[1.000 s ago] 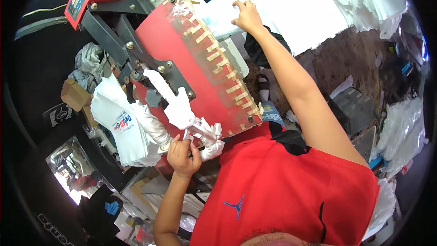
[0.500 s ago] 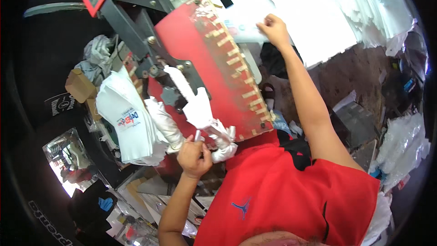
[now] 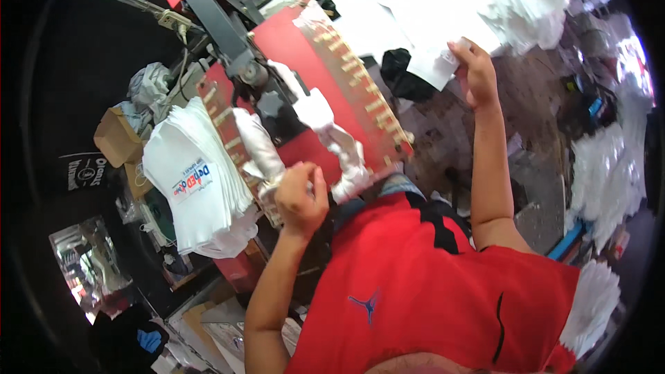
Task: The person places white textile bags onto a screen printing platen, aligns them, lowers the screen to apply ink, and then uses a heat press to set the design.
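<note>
Gripping the white cloth-wrapped handle [image 3: 344, 159] of the red heat press plate [image 3: 325, 76], the left hand [image 3: 301, 194] is curled tight around its lower end, close to the body for leverage; the right hand [image 3: 474, 69] reaches far out, fingers pinched on a white sheet [image 3: 433, 66] over the brown surface [image 3: 533, 97], while a stack of printed white bags [image 3: 194, 187] sits just left of the press within reach

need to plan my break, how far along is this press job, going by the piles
Looks done: a stack of printed white bags lies left of the red press. In hand: the left hand grips the cloth-wrapped handle, and the right hand holds a white sheet. Left: white pieces cover the far table; unprinted or not, I cannot tell.
</note>
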Available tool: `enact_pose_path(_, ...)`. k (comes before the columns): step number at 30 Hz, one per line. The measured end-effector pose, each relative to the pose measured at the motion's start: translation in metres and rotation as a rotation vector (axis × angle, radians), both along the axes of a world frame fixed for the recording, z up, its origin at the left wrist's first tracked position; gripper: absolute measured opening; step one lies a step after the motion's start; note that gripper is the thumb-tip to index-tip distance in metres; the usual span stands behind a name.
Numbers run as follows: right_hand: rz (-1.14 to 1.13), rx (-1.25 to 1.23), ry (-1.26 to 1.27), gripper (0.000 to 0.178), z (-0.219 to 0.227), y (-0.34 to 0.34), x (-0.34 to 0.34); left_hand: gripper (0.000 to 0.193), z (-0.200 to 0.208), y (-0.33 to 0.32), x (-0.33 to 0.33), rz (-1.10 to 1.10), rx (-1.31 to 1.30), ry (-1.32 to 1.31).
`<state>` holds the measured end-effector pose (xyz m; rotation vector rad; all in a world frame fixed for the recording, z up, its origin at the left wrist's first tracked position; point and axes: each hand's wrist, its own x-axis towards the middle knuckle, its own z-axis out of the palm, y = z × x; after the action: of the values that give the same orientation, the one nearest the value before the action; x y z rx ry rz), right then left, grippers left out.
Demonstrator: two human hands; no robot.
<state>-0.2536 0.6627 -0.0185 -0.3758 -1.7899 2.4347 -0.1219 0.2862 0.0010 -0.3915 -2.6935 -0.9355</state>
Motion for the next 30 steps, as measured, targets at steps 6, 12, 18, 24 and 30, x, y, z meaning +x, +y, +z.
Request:
enact_pose_path(6, -0.002, 0.134, 0.052, 0.023, 0.073, -0.008, 0.095, 0.003, 0.023, -0.006, 0.009, -0.101, 0.221, 0.107)
enact_pose_path(12, 0.101, 0.399, 0.065, 0.023, 0.123, -0.028, 0.177, 0.049, 0.114, 0.068, 0.037, -0.523, 0.231, 0.229)
enact_pose_path(18, 0.249, 0.364, 0.210, 0.028, 0.164, -0.058, 0.240, 0.079, 0.097, 0.129, 0.071, -0.662, 0.258, -0.102)
enact_pose_path(24, 0.264, 0.863, 0.487, 0.085, 0.134, -0.008, 0.253, 0.019, 0.080, 0.104, 0.095, -0.510, 0.619, -0.228)
enact_pose_path(30, 0.868, 0.584, 0.004, 0.026, 0.061, -0.004, 0.235, 0.019, 0.071, 0.066, 0.101, -0.646, 0.793, -0.227)
